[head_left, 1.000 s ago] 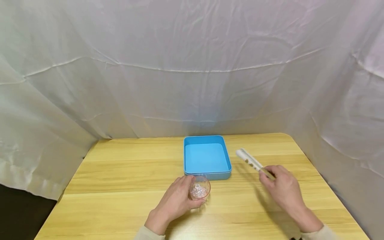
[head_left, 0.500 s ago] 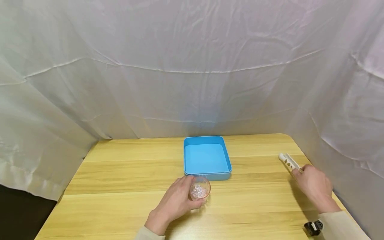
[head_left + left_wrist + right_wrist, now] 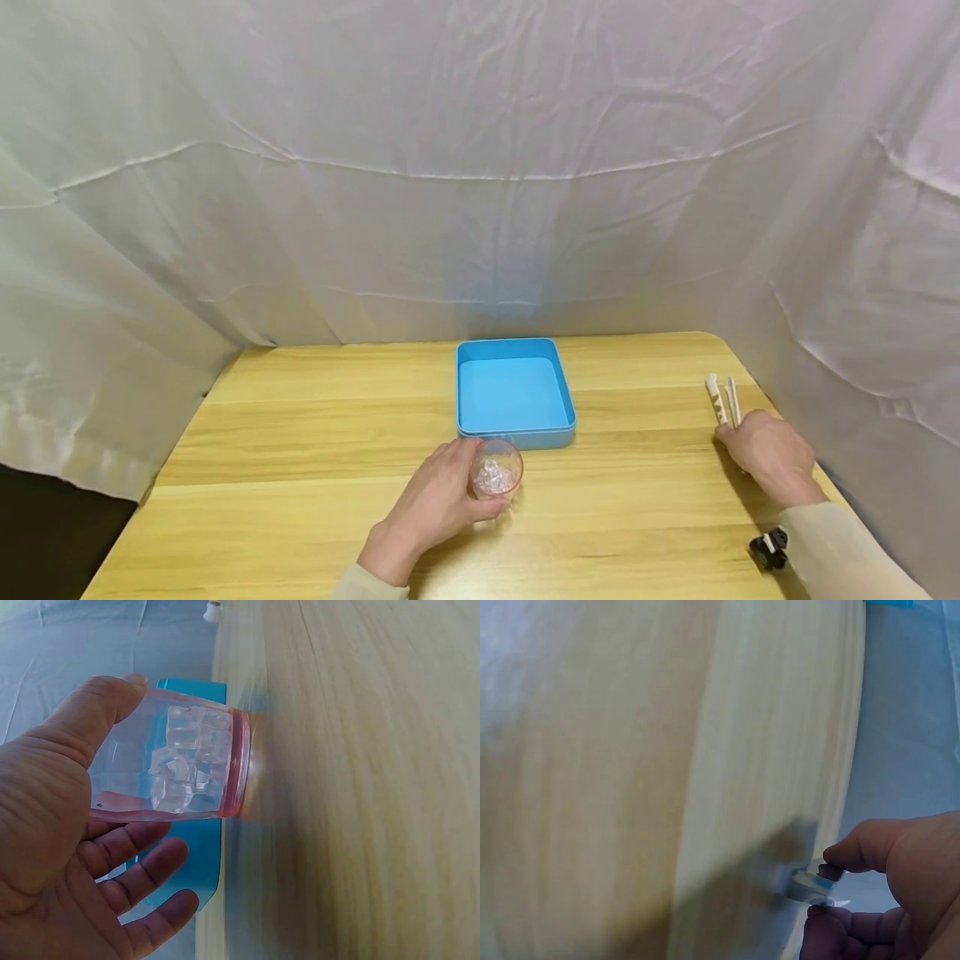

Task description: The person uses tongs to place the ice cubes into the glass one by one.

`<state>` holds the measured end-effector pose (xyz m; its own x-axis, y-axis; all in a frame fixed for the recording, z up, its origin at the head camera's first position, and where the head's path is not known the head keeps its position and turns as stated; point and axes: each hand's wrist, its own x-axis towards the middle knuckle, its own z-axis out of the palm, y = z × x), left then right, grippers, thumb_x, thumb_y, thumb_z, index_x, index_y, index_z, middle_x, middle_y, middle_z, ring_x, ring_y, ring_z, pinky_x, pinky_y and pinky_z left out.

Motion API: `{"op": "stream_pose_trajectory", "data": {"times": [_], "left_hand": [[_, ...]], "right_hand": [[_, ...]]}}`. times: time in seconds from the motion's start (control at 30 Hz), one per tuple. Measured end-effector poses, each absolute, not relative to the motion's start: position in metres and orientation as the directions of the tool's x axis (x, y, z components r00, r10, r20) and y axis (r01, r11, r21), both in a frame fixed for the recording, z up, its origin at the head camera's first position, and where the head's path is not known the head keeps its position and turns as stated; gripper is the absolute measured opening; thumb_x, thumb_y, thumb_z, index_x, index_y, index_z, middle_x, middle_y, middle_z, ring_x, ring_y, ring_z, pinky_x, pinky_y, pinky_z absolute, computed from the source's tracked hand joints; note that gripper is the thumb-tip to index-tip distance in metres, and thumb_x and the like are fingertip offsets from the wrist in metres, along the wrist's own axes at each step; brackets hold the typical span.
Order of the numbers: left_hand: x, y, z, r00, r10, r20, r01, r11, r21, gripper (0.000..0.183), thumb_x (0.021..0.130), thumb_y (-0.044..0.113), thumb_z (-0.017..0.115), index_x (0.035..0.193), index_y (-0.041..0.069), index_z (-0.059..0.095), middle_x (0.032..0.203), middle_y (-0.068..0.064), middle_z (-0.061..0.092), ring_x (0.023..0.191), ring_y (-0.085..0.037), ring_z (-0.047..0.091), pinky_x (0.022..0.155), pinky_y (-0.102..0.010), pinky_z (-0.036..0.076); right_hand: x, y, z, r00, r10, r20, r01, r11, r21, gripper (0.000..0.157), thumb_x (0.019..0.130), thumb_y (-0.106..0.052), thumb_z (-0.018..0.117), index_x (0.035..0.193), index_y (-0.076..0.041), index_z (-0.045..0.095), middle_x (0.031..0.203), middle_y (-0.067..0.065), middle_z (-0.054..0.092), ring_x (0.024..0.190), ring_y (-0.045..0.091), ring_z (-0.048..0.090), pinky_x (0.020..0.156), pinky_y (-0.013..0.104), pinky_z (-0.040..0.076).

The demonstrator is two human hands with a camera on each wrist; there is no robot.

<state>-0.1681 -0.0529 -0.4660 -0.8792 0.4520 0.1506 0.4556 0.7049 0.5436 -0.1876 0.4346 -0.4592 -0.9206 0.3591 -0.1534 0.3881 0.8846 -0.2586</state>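
My left hand (image 3: 431,500) holds a clear cup with a pinkish rim and base (image 3: 510,454), standing upright on the table just in front of the blue box. Thumb and index finger grip its sides, while the other fingers stay off it in the left wrist view. Several clear ice-like cubes (image 3: 187,761) are gathered at the cup's bottom. Over by the table's right edge, my right hand (image 3: 776,458) holds white tongs (image 3: 716,402) between thumb and fingers, low over the wood. Their two arms point away from me with a gap between the tips.
An open, square blue box (image 3: 517,438) stands at the middle back of the wooden table (image 3: 300,458), nothing visible inside. Pale curtains (image 3: 480,208) hang behind the table and along its sides. A small black device (image 3: 768,550) is at the right wrist.
My right hand has carried the tongs right, away from the box to the table's right edge. The tongs have turned to point straight back, arms spread. The left hand and cup stay put.
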Motion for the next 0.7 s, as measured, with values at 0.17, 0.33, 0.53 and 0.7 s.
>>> {"op": "stream_pose_trajectory", "data": {"times": [0.17, 0.33, 0.53, 0.7], "left_hand": [[-0.168, -0.053, -0.466, -0.879, 0.452, 0.153, 0.458, 0.708, 0.538, 0.062, 0.081, 0.050, 0.088, 0.123, 0.014, 0.060, 0.107, 0.005, 0.064, 0.099, -0.013, 0.059, 0.091, -0.038, 0.055], [-0.168, -0.052, -0.466, -0.878, 0.453, 0.152, 0.458, 0.706, 0.540, 0.063, 0.082, 0.050, 0.088, 0.124, 0.013, 0.060, 0.107, 0.005, 0.064, 0.098, -0.013, 0.058, 0.090, -0.038, 0.055], [-0.166, -0.056, -0.466, -0.887, 0.441, 0.134, 0.436, 0.708, 0.555, 0.072, 0.082, 0.051, 0.088, 0.135, 0.012, 0.059, 0.119, 0.001, 0.067, 0.107, -0.016, 0.061, 0.098, -0.043, 0.055], [-0.161, -0.068, -0.465, -0.905, 0.408, 0.118, 0.395, 0.707, 0.587, 0.078, 0.081, 0.049, 0.089, 0.140, 0.010, 0.059, 0.131, -0.006, 0.068, 0.118, -0.024, 0.063, 0.102, -0.049, 0.054]], "right_hand": [[-0.190, 0.433, -0.461, -0.923, 0.353, -0.157, 0.383, 0.889, -0.253, 0.050, 0.101, -0.046, 0.048, 0.068, -0.011, 0.058, 0.071, 0.013, 0.062, 0.068, 0.034, 0.059, 0.055, 0.048, 0.045], [-0.190, 0.431, -0.460, -0.925, 0.352, -0.147, 0.379, 0.891, -0.250, 0.052, 0.102, -0.050, 0.047, 0.071, -0.009, 0.058, 0.073, 0.016, 0.063, 0.070, 0.037, 0.061, 0.057, 0.051, 0.046], [-0.188, 0.426, -0.458, -0.933, 0.346, -0.098, 0.360, 0.899, -0.249, 0.050, 0.102, -0.048, 0.049, 0.074, -0.007, 0.057, 0.072, 0.017, 0.062, 0.067, 0.036, 0.061, 0.054, 0.050, 0.046], [-0.184, 0.416, -0.453, -0.944, 0.329, -0.038, 0.328, 0.911, -0.251, 0.046, 0.102, -0.043, 0.051, 0.075, -0.006, 0.057, 0.071, 0.016, 0.062, 0.065, 0.035, 0.061, 0.052, 0.049, 0.045]]}}
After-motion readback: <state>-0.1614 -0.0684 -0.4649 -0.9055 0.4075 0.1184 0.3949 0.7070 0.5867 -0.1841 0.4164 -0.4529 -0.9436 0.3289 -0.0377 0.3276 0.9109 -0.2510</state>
